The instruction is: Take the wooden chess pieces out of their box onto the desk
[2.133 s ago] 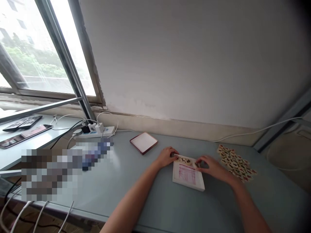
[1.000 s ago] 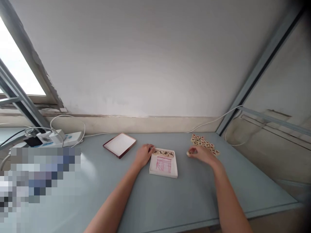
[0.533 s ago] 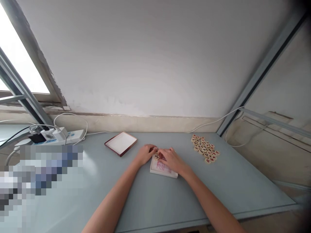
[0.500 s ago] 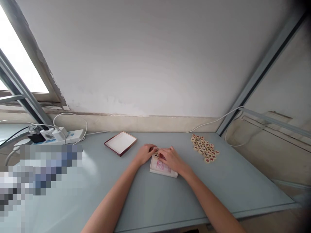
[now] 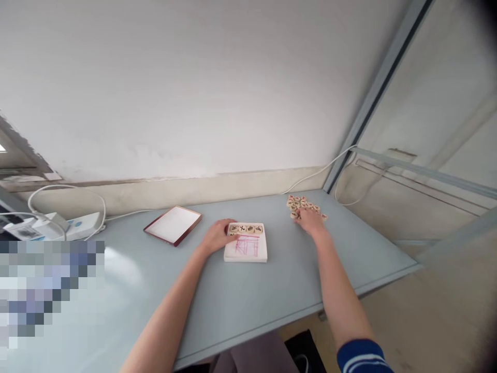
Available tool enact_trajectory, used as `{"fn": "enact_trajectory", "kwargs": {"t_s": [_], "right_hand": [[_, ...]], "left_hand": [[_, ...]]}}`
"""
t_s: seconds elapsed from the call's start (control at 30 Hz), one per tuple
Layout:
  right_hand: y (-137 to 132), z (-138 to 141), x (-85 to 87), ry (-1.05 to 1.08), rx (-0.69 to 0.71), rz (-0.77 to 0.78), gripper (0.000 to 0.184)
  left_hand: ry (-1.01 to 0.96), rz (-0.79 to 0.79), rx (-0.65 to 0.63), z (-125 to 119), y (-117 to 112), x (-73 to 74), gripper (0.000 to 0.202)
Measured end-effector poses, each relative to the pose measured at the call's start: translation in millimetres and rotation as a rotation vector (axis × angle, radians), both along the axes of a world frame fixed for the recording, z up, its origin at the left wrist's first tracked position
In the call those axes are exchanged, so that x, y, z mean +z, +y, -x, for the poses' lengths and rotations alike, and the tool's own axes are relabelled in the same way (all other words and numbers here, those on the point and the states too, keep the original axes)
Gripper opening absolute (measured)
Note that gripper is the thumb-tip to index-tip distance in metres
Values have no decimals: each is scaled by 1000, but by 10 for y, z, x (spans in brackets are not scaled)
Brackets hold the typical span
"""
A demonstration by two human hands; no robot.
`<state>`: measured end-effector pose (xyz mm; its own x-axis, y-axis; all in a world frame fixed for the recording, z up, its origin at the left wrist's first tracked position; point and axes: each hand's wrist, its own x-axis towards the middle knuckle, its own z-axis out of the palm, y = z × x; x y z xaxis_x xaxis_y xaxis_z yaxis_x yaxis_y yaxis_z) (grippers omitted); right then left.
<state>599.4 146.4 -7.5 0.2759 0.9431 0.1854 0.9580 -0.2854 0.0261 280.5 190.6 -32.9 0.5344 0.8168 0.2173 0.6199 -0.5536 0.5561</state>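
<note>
A shallow white box (image 5: 246, 247) with red lines printed inside lies on the grey table (image 5: 252, 305). A row of round wooden game pieces (image 5: 246, 228) fills its far edge. My left hand (image 5: 218, 235) rests against the box's left far corner, fingers curled on its rim. My right hand (image 5: 309, 219) lies on the near end of a heap of loose round pieces (image 5: 300, 203) at the table's far right. Its fingers are bent down onto the pieces; whether they hold one is hidden.
The box's red-rimmed lid (image 5: 173, 225) lies upturned to the left. A white power strip (image 5: 58, 225) with plugs and cables sits at the far left by the wall. A white cable (image 5: 314, 178) runs along the wall. The table's edge (image 5: 373, 288) falls away at the right.
My right hand left the box and moved right to the heap of loose pieces. The left hand stayed at the box. The view swung right, and the box now shows a fuller row.
</note>
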Motion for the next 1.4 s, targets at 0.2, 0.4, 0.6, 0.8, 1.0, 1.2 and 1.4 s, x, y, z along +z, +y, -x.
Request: {"fn": "enact_trajectory", "kwargs": {"t_s": [0.2,0.4,0.6,0.8,1.0,1.2,1.4], "right_hand": [[46,115,-94,48,180,-4,24],[164,215,-156,207,388,-11,33],[129,677,-27,590,693,10,42],[31,1105,-119,519,832,212,31],[36,1165,-201,388,835,118,24],[32,1228,-185,237,896,43,15],[75,796,-40,93,683,-117,24]], "left_hand": [[-16,10,15,5,-22,-35,43],[53,-23,21,25,-20,-61,45],[99,-1,60,35,-41,-64,51],[87,-16,74,31,-42,-98,62],[105,-84,64,17,-39,-95,53],[127,-101,62,4,-22,-115,56],[119,-18,69,19,-1,-143,61]]}}
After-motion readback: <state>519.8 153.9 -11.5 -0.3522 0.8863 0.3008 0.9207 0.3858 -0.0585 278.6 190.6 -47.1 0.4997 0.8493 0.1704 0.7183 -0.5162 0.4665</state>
